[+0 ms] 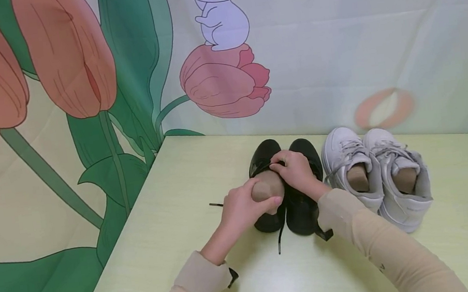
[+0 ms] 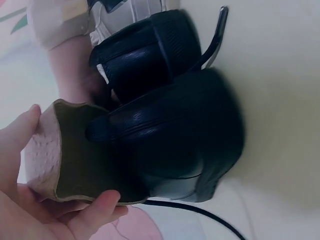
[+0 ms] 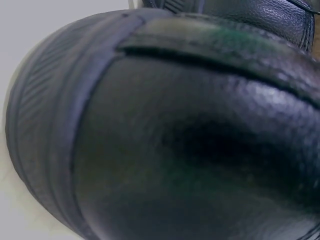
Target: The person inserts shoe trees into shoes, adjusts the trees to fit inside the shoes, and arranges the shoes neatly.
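Note:
Two black leather shoes stand side by side on the pale green table [image 1: 172, 212], toes toward the wall. My left hand [image 1: 241, 208] grips a tan insole [image 1: 268, 188] that sticks out of the left black shoe [image 1: 262, 162]; in the left wrist view the insole [image 2: 75, 155] curls between thumb and fingers [image 2: 95, 207] beside that shoe's heel [image 2: 185, 145]. My right hand [image 1: 295, 170] rests across the tops of both shoes, fingers curled over the left shoe's opening, covering part of the right black shoe [image 1: 300, 208]. The right wrist view shows only black leather [image 3: 175, 135] up close.
A pair of white sneakers [image 1: 377, 172] stands just right of the black shoes. A loose black lace [image 1: 281, 235] trails toward the table's front; a lace tip [image 1: 215, 205] lies left of my hand. A tulip-print backdrop [image 1: 78, 87] hangs behind the table.

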### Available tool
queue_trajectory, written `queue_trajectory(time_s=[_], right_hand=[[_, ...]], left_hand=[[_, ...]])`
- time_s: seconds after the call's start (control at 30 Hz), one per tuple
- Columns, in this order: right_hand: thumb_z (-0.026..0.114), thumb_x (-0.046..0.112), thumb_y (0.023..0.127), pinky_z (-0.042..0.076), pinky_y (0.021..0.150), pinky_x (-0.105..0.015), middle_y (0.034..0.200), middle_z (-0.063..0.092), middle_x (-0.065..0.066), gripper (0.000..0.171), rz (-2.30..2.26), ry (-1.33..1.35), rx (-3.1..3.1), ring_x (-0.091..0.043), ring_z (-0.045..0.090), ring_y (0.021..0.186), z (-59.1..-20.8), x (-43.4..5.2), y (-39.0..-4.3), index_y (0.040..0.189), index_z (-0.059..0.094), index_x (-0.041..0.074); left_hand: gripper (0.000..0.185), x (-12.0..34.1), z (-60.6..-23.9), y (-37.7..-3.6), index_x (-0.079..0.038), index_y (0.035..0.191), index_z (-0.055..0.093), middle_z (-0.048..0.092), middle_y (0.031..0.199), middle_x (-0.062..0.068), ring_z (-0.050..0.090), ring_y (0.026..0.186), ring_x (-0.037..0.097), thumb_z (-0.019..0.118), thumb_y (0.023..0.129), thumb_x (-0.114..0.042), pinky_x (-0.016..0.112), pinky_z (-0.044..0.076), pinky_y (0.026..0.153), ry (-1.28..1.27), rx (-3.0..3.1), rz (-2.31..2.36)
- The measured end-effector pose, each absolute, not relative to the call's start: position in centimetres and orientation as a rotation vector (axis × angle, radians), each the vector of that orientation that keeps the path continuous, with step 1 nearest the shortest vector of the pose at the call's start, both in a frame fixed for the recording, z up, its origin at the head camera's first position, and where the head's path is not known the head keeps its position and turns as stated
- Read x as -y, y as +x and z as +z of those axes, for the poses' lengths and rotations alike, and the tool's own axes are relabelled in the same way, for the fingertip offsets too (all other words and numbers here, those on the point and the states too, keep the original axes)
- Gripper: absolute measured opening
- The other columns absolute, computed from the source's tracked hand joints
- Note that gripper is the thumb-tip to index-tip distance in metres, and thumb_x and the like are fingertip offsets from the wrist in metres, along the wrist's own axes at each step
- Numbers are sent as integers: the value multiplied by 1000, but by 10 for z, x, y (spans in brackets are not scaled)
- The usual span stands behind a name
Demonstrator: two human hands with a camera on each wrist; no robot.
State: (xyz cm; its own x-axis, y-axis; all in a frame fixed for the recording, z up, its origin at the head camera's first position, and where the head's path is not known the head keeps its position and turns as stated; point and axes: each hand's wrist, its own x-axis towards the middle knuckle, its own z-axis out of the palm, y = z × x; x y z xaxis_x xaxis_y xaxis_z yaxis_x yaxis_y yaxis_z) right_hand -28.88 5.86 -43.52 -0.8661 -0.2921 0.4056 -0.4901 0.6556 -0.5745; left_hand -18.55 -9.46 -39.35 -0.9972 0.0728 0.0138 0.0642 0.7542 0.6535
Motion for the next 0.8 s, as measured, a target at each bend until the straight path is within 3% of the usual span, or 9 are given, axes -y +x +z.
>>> queue_trajectory(time_s=[0.47,0.7,0.8], right_hand=[[64,13,79,48,76,-37,87,67,-7,8,1023,655,2608,-22,61,82,-434,-60,-289,82,69,7],[64,12,79,48,76,-38,88,67,-8,10,1035,657,2615,-23,61,82,-433,-60,-288,84,69,5],[64,12,79,48,76,-37,88,67,-7,9,1021,666,2611,-23,61,83,-433,-60,-288,84,69,6]], left_hand=[[58,87,-375,-207,-13,107,56,62,86,3,57,77,19,61,70,-57,26,41,56,198,-2942,770],[65,86,-379,-213,-12,113,53,63,88,5,58,77,19,59,70,-61,27,43,57,212,-2936,741],[72,87,-383,-210,-14,122,49,63,99,6,59,85,21,58,69,-64,31,45,63,203,-2939,759]])
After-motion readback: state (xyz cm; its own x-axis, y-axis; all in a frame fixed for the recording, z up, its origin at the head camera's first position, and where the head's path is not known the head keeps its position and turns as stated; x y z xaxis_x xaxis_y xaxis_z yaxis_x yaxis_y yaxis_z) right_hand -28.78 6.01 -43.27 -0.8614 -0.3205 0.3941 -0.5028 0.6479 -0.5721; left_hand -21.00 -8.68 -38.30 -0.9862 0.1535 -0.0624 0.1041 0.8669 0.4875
